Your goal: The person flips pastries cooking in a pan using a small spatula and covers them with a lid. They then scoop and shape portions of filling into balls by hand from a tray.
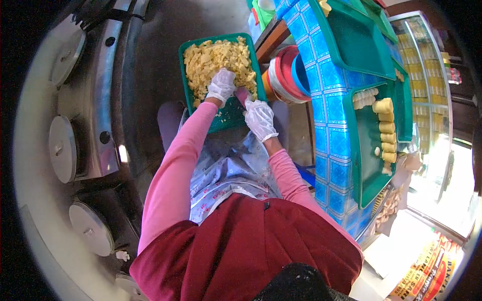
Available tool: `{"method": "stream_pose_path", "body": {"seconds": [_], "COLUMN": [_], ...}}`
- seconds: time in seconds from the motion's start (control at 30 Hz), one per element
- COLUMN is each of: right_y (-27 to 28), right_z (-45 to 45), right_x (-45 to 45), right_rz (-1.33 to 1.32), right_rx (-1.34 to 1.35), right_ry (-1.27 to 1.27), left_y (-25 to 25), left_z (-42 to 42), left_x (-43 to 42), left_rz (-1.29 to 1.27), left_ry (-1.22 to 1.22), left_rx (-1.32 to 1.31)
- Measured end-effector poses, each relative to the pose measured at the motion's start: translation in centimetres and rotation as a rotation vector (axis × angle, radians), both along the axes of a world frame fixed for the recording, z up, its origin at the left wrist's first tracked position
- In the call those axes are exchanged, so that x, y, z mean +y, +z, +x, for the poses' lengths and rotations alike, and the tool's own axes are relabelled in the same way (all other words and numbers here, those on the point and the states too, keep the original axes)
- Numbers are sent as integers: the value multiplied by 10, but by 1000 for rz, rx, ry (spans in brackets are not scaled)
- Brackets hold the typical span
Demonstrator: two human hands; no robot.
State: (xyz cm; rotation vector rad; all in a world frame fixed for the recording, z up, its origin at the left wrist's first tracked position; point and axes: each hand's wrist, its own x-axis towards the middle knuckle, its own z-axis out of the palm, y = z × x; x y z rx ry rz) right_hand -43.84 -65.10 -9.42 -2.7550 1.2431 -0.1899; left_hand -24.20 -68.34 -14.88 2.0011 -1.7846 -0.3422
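A green plastic tray (186, 102) in front of me, at my knees, holds a heap of pale yellow, crumbly food (216, 55). My left hand (222, 86), in a thin clear glove, rests on the near part of the heap with fingers curled down. What lies under those fingers is hidden. In the same kind of glove, my right hand (260, 119) grips a flat pinkish scraper-like tool (243, 95) at the tray's near right corner. Its tip touches the crumbs. Scattered bits lie on the tray's near floor.
On the right, a table with a blue checked cloth (331, 145) bears green trays (369, 170), one with yellow rolled pieces (387, 128). Red and blue round tubs (288, 70) stand beside the table. Steel equipment with round lids (63, 149) lines the left.
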Motion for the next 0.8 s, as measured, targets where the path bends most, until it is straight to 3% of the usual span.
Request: {"method": "stream_pose_path", "body": {"seconds": [0.03, 0.13, 0.17, 0.2, 0.27, 0.3, 0.4, 0.43, 0.53, 0.57, 0.7, 0.77, 0.8], "right_y": [-7, -8, 7, 25, 22, 17, -3, -13, -22, -21, -19, -3, -7], "right_z": [-1, 1, 6, 11, 27, 34, 55, 59, 65, 63, 59, 42, 28], "right_x": [0, -1, -4, -7, -9, -9, -5, -3, -4, -4, -22, -23, -32], "right_rz": [42, 66, 256, 658, 263, 263, 257, 248, 267, 273, 302, 277, 274], "right_rx": [37, -182, -368, -343, -320, -258, -137, -135, -86, -95, -18, -1, -134], "right_ry": [10, -130, -180, -273, -49, -20, 24, 7, 3, 10, 60, 133, 217], "left_y": [0, -4, -6, -10, -18, -10, -46, -48, -41, -46, -47, -44, -39], "left_z": [3, 4, 3, 3, 0, 4, 9, 13, 5, 8, 4, 6, 6], "left_x": [1, 31, 45, 48, 51, 48, 54, 56, 58, 51, 62, 75, 79], "left_rz": [78, 88, 53, 7, -89, 135, -20, 51, 64, 142, -47, -132, -173], "left_ry": [14, 214, 243, 271, 328, 305, 423, 386, 425, 422, 437, 399, 379], "left_rx": [24, 211, 234, 242, 266, 252, 616, 726, 777, 673, 835, 670, 590]}}
